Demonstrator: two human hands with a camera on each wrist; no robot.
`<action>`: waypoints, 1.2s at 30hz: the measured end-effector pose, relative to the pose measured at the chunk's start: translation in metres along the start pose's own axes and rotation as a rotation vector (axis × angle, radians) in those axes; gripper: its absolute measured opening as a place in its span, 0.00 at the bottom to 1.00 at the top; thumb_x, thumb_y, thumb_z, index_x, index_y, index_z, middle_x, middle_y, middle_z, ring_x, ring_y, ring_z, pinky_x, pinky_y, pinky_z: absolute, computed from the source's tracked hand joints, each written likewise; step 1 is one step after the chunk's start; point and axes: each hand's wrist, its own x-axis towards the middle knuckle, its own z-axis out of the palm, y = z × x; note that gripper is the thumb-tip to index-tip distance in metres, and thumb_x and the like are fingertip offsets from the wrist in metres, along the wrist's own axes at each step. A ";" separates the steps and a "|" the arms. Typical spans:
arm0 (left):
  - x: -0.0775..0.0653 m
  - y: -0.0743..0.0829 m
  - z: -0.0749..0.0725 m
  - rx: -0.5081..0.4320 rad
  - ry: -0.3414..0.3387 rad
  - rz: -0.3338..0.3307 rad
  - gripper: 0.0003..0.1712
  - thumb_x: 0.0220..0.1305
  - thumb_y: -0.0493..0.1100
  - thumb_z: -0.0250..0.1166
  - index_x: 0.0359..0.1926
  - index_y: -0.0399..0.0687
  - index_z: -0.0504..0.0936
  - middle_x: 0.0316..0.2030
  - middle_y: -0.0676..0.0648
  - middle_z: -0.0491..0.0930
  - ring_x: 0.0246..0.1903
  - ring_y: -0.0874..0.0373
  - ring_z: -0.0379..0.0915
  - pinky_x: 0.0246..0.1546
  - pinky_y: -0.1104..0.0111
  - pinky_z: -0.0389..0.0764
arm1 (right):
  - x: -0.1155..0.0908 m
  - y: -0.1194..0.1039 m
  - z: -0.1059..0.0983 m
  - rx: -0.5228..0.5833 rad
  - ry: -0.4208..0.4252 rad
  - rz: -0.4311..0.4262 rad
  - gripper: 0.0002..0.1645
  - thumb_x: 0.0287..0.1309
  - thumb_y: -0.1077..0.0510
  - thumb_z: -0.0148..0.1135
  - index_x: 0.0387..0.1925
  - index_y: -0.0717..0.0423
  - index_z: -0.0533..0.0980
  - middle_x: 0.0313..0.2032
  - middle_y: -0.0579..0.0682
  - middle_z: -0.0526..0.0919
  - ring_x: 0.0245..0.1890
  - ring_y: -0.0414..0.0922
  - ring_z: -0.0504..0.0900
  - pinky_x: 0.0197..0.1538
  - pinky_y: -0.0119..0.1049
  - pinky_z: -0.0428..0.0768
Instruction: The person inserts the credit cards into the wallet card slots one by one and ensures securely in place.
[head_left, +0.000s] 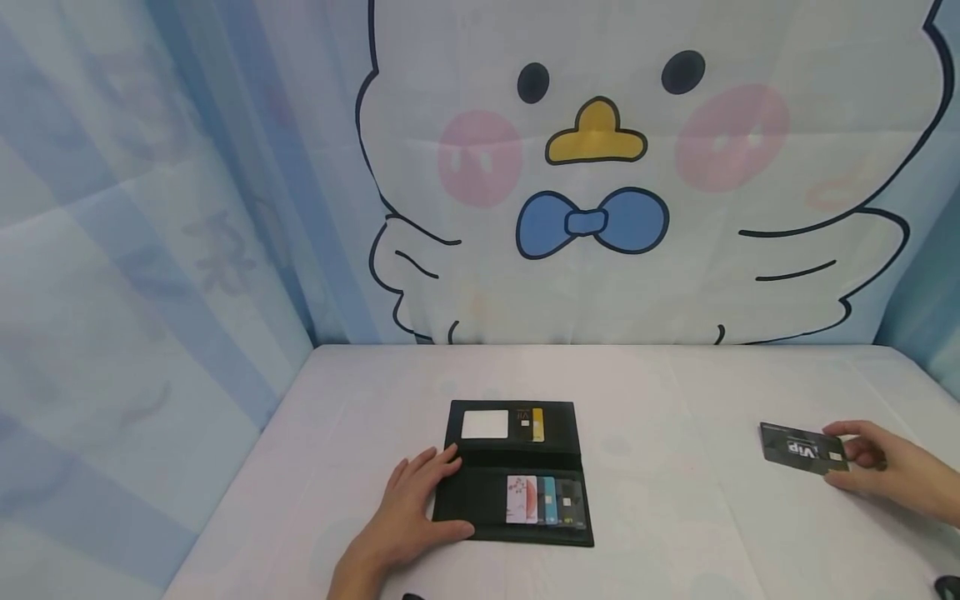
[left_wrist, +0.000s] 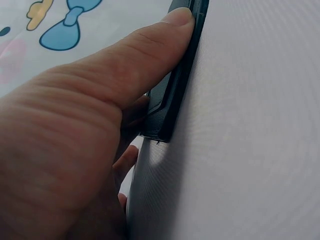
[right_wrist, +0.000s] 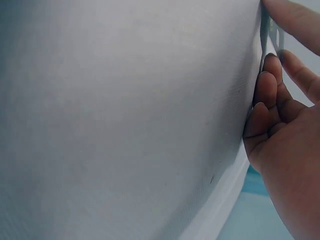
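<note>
A black card wallet (head_left: 468, 504) lies unfolded on the white table, with several cards in its slots. My left hand (head_left: 408, 504) rests at the wallet's left side, fingers spread and fairly straight. In the left wrist view its thumb (left_wrist: 145, 55) lies along the wallet's front edge (left_wrist: 170, 112). Far to the right, my right hand (head_left: 892, 467) pinches the right end of a dark card (head_left: 783, 443) marked "Vip", between thumb and fingers. In the right wrist view only a thin edge of that card shows past the fingers (right_wrist: 265, 90), which are close to the tabletop.
The upper half of the wallet carries a white panel (head_left: 485, 424) and a yellow-edged card (head_left: 537, 424). A pink card (head_left: 517, 499) and a blue one (head_left: 551, 500) sit in the lower half. A cartoon-printed curtain (head_left: 592, 292) hangs behind the table (head_left: 675, 483).
</note>
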 end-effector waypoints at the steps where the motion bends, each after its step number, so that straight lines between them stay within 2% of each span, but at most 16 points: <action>1: 0.000 0.000 0.000 0.002 0.000 0.000 0.49 0.49 0.59 0.79 0.69 0.43 0.73 0.74 0.46 0.62 0.75 0.42 0.45 0.73 0.40 0.34 | 0.000 0.000 0.000 -0.001 0.002 -0.004 0.50 0.50 0.53 0.79 0.59 0.79 0.60 0.38 0.62 0.75 0.38 0.56 0.74 0.37 0.40 0.77; 6: 0.001 -0.001 0.000 0.002 -0.002 -0.004 0.50 0.48 0.59 0.80 0.69 0.43 0.73 0.74 0.46 0.62 0.75 0.42 0.45 0.73 0.40 0.34 | -0.001 0.000 0.002 -0.010 0.025 -0.029 0.49 0.49 0.51 0.79 0.58 0.79 0.64 0.39 0.59 0.74 0.37 0.50 0.73 0.32 0.31 0.74; 12: 0.001 -0.001 0.001 -0.008 -0.003 -0.002 0.49 0.48 0.58 0.80 0.69 0.44 0.73 0.74 0.46 0.62 0.75 0.42 0.45 0.73 0.40 0.34 | -0.001 -0.001 0.003 -0.012 0.066 -0.046 0.48 0.49 0.50 0.80 0.58 0.78 0.65 0.39 0.57 0.73 0.37 0.48 0.72 0.31 0.29 0.74; 15: 0.001 -0.001 0.001 -0.008 -0.002 -0.002 0.49 0.48 0.59 0.80 0.69 0.44 0.74 0.74 0.46 0.62 0.75 0.43 0.45 0.73 0.40 0.34 | -0.001 -0.006 0.002 -0.019 0.102 -0.084 0.46 0.50 0.50 0.79 0.58 0.76 0.67 0.39 0.56 0.74 0.36 0.46 0.73 0.30 0.28 0.73; 23: 0.000 -0.001 -0.001 -0.007 -0.004 0.005 0.50 0.49 0.59 0.80 0.69 0.43 0.73 0.74 0.47 0.62 0.75 0.43 0.45 0.73 0.41 0.34 | 0.000 -0.036 0.006 0.029 0.129 -0.156 0.41 0.54 0.54 0.77 0.59 0.73 0.67 0.37 0.51 0.70 0.31 0.34 0.69 0.29 0.31 0.69; 36: 0.000 -0.001 0.000 -0.013 -0.009 -0.001 0.50 0.49 0.59 0.80 0.69 0.43 0.73 0.74 0.47 0.62 0.75 0.43 0.45 0.73 0.40 0.34 | 0.012 -0.087 0.024 0.110 0.107 -0.276 0.39 0.52 0.53 0.79 0.59 0.69 0.71 0.36 0.49 0.71 0.32 0.37 0.70 0.30 0.30 0.68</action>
